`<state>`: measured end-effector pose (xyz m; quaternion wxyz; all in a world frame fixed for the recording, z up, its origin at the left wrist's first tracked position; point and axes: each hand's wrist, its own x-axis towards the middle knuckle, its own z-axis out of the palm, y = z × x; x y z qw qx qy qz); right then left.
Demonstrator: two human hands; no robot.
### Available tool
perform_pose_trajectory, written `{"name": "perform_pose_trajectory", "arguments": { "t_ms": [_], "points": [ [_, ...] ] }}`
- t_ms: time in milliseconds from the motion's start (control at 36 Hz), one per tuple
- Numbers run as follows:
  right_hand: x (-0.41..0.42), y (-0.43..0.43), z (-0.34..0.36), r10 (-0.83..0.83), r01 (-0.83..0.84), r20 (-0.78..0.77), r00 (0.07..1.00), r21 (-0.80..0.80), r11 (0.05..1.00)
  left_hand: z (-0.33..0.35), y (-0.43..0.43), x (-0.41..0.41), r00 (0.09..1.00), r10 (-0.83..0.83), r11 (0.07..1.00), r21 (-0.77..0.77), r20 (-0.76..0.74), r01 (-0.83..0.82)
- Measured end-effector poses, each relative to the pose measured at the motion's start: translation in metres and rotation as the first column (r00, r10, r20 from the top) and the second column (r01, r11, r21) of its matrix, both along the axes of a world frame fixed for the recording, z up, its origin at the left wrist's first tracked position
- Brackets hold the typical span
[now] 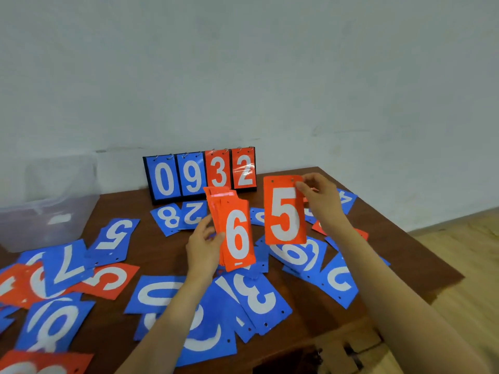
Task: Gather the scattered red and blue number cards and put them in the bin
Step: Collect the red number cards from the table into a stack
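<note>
My left hand [202, 247] grips a splayed stack of red plastic number cards [235, 233]; my right hand [321, 195] pinches a red 5 card [283, 214]. The clear plastic bin [48, 211] sits at ten o'clock. Merging carelessly could spill the stack.

The left hand [204, 249] is holding a stack of red cards [235, 233], and the top 6 is covering every number beneath. The right hand [321, 198] is hiding the upper corner of the red 5 card [283, 211] — its forearm is masking most of another red card [361, 234]. The bin [40, 225] is blurring at the left edge, its contents unreadable — a bottom-left red card [54, 360] is running off frame.
</note>
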<state>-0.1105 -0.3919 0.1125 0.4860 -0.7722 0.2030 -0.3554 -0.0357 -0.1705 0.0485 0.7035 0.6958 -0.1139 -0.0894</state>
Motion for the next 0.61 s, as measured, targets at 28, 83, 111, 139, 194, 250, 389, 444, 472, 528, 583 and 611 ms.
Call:
{"name": "perform_pose_trajectory", "arguments": {
  "t_ms": [28,83,111,139,194,250,389,444,472,528,583,611],
  "points": [
    [-0.002,0.0,-0.001,0.009,-0.009,-0.003,1.0,0.023,1.0,0.002,-0.002,-0.004,1.0,-0.024,0.999,-0.021,-0.011,0.024],
    [-0.006,0.004,-0.004,0.013,-0.013,-0.025,1.0,0.004,1.0,0.007,-0.007,-0.012,0.995,-0.091,0.993,-0.078,-0.051,0.087],
    [-0.008,0.007,-0.008,0.004,-0.004,-0.039,0.999,-0.014,1.0,0.009,-0.009,-0.015,0.989,-0.129,0.987,-0.108,-0.073,0.12],
    [-0.009,0.009,-0.012,-0.012,0.01,-0.058,0.998,-0.031,0.999,0.01,-0.012,-0.019,0.983,-0.164,0.979,-0.134,-0.087,0.152],
    [-0.01,0.014,-0.02,-0.049,0.043,-0.101,0.994,-0.06,0.997,0.012,-0.019,-0.026,0.971,-0.224,0.964,-0.165,-0.088,0.208],
    [-0.011,0.016,-0.028,-0.067,0.06,-0.123,0.99,-0.058,0.997,0.013,-0.025,-0.033,0.961,-0.266,0.951,-0.182,-0.078,0.249],
    [-0.015,0.017,-0.037,-0.113,0.092,-0.163,0.98,-0.131,0.987,0.01,-0.039,-0.041,0.942,-0.321,0.936,-0.185,-0.098,0.3],
    [-0.017,0.012,-0.039,-0.102,0.082,-0.178,0.979,-0.113,0.99,0.007,-0.044,-0.042,0.939,-0.324,0.936,-0.179,-0.114,0.302],
    [-0.018,0.007,-0.041,-0.088,0.071,-0.195,0.977,-0.09,0.993,0.005,-0.047,-0.042,0.939,-0.322,0.938,-0.175,-0.121,0.299],
    [-0.021,-0.008,-0.047,-0.076,0.065,-0.261,0.962,-0.048,0.997,0.002,-0.054,-0.042,0.941,-0.309,0.943,-0.171,-0.139,0.285],
    [-0.023,-0.03,-0.054,-0.12,0.1,-0.364,0.924,-0.074,0.992,-0.001,-0.061,-0.041,0.943,-0.293,0.949,-0.169,-0.16,0.267],
    [-0.025,-0.043,-0.058,-0.153,0.115,-0.423,0.893,-0.113,0.987,-0.003,-0.065,-0.04,0.943,-0.287,0.951,-0.167,-0.168,0.26]
  ]
}}
